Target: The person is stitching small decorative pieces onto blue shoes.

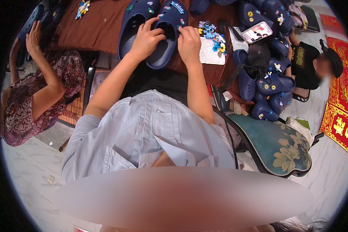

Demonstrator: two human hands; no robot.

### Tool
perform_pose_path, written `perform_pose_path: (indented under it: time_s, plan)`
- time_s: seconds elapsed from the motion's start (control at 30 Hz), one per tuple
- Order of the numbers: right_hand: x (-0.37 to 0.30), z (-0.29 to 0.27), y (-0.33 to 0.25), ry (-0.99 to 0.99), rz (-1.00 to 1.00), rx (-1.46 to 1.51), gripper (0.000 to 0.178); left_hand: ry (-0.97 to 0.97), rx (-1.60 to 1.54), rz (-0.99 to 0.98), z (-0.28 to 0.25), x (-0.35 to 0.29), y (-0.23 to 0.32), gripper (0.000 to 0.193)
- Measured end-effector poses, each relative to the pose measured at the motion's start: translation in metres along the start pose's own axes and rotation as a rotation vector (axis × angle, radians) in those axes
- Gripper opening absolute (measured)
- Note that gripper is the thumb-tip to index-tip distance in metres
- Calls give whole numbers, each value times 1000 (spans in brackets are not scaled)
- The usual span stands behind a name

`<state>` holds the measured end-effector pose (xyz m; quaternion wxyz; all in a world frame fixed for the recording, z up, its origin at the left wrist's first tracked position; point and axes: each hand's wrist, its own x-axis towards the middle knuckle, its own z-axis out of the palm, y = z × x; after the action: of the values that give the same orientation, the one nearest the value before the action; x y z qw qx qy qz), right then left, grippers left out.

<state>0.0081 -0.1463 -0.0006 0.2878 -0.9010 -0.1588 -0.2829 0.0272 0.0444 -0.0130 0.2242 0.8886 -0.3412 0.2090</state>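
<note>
A pair of navy foam clogs decorated with small charms lies on the brown cloth in front of me. My left hand (147, 38) bends its fingers over the opening of the right-hand clog (158, 54), some of them reaching inside its upper. At that clog's right side, my right hand (189, 41) pinches with thumb and forefinger close to the rim; anything small between those fingertips is hidden. The left-hand clog (128, 38) rests alongside, touching it. Just right of my right hand, a pile of colourful charms (212, 33) sits on a white sheet (212, 57).
Navy clogs with charms (272, 83) are heaped at the right beside a phone (257, 32). More charms (82, 9) lie on the brown cloth (100, 23). One person (46, 89) works at the left, another (309, 62) at the right. A green floral cushioned chair (266, 143) stands right.
</note>
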Motion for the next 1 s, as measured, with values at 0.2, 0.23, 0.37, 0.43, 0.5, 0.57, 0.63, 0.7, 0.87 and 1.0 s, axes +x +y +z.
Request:
perform_pose_path:
  time_s: [0.2, 0.23, 0.37, 0.43, 0.5, 0.57, 0.63, 0.7, 0.87, 1.0]
  plan:
    - [6, -5, -6, -84, 6, -51, 24, 2, 28, 0, 1, 0, 1, 16]
    - [6, -5, -8, -98, 5, -79, 25, 5, 30, 2, 0, 0, 1, 16]
    - [3, -5, -8, -90, -2, -107, 29, 10, 33, 4, 0, 1, 2, 16]
    - [1, -4, -4, -70, 25, -66, 29, 9, 40, 7, -1, 1, 2, 15]
    - [-3, -2, 1, -6, 81, 80, 27, 22, 31, 2, -3, 1, 2, 14]
    - [-10, -6, 6, -36, 218, 255, 33, 8, 17, 16, -4, 1, 2, 16]
    - [-17, -11, 8, -87, 346, 351, 38, -24, -7, 19, -5, 0, 2, 17]
    - [-25, -12, 7, -23, 362, 383, 36, -25, 20, 27, -7, 0, 2, 15]
    - [-42, -17, 10, 85, 391, 378, 28, -66, 98, 78, -19, -4, 6, 21]
    - [-58, -27, 13, 142, 364, 262, 22, 80, 0, 24, -45, -15, 16, 31]
